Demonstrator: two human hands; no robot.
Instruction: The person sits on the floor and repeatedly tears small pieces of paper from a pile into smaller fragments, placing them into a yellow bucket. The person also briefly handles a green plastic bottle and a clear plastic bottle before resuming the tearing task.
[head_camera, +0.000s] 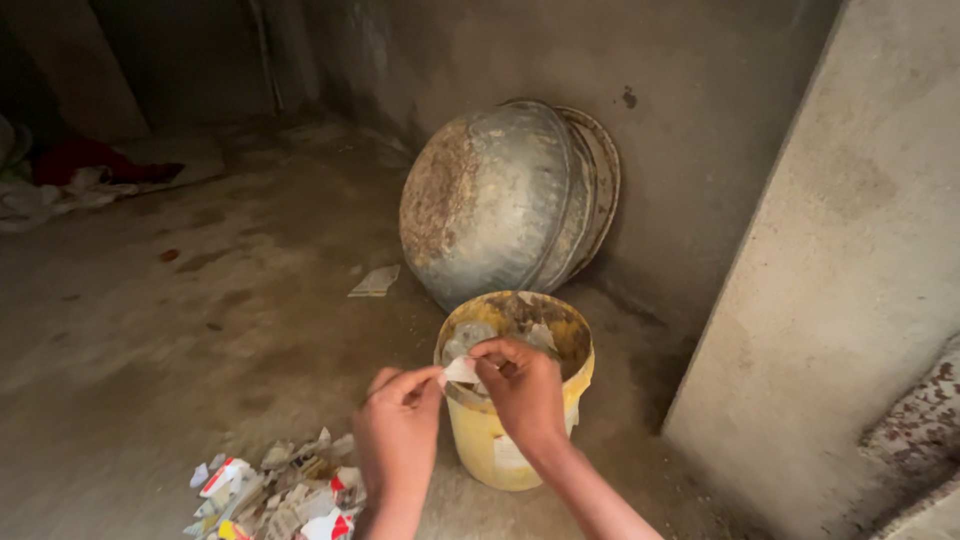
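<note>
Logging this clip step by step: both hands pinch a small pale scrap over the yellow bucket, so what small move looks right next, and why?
Probably let go of the scrap so it drops into the yellow bucket. The left hand and right hand hold it right over the open rim, where similar pale bits already lie inside.

A bare concrete floor (180, 340), grey and stained with darker blotches, carries everything here. A yellow bucket (505, 440) stands on it near the right wall. Just behind the bucket, a stack of rusted metal basins (500, 200) rests on edge on the floor, tilted back against the rear wall. A flat scrap of paper (375, 281) lies on the floor left of the basins. At the near edge, left of the bucket, sits a heap of torn paper and wrappers (275, 490). Crumpled cloth (75, 175) lies at the far left.
</note>
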